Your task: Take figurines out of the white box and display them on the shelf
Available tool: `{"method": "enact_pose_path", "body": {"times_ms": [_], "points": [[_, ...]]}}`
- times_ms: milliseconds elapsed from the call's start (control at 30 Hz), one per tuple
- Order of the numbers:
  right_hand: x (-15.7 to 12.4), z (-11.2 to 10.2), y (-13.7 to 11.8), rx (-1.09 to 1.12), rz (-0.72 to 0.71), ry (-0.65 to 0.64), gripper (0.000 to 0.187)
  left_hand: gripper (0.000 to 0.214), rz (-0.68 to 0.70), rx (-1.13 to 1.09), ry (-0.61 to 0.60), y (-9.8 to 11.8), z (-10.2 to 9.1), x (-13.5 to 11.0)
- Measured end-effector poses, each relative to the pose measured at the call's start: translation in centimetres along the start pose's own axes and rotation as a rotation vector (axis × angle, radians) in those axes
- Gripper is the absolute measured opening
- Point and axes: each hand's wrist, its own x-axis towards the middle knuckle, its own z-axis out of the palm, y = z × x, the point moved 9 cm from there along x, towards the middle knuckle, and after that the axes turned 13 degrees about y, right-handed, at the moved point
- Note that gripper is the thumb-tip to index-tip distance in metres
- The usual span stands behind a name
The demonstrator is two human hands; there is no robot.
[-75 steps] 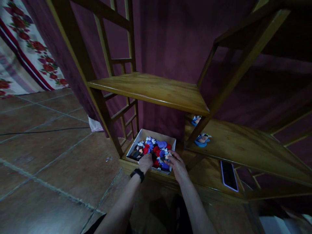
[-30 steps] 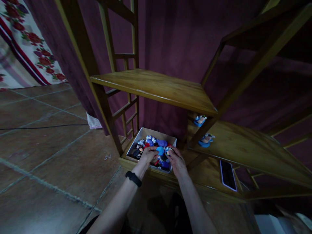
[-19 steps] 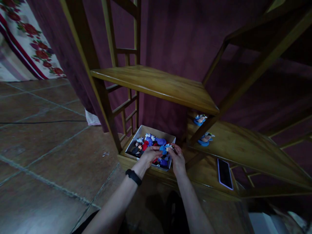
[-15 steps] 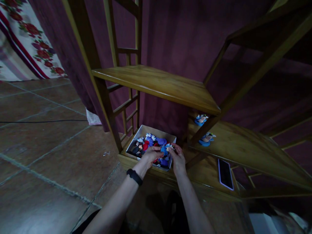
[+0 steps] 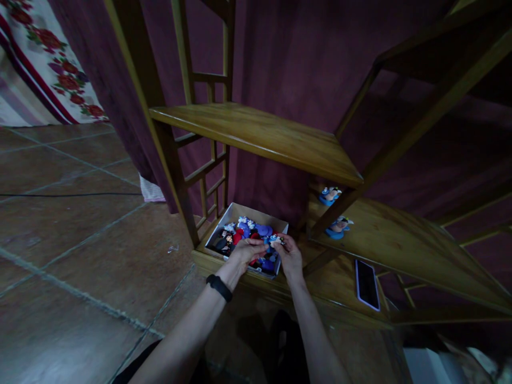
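Observation:
A white cardboard box [image 5: 219,224] full of small toy figurines in blue, red, black and white stands on the low wooden shelf. Above its right part, my right hand [image 5: 292,260] pinches a small blue-and-white figurine [image 5: 276,240] between thumb and fingers. My left hand [image 5: 247,253], with a black band on the wrist, meets the same figurine from the left, its fingers closed on the blue base. Parts of the figurine are hidden behind my fingers. Two similar figurines, an upper one [image 5: 330,195] and a lower one [image 5: 339,227], stand on the shelf to the right.
A phone [image 5: 367,285] in a pale purple case lies on the lower shelf at the right. A wooden board [image 5: 256,133] spans above the box, and slanting posts frame it. A purple curtain [image 5: 280,64] hangs behind. Tiled floor [image 5: 72,266] extends left.
The figurine has turned a little between my fingers, and its white part shows more. Both hands stay over the box. The view has shifted slightly.

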Motion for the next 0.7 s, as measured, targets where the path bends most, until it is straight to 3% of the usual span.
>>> {"method": "enact_pose_path", "body": {"times_ms": [233,433,700], "points": [[0.1,0.2,-0.4,-0.035,-0.02,-0.062,0.025,0.019,-0.046,-0.042,0.031,-0.4,-0.2,0.3],[-0.2,0.5,-0.6,-0.06,-0.018,-0.114,0.022,0.02,-0.033,-0.015,0.035,-0.4,-0.5,0.4],[0.0,0.3,0.4,-0.078,0.004,-0.053,0.025,0.021,-0.043,-0.014,0.087,-0.6,-0.7,0.3]]}}
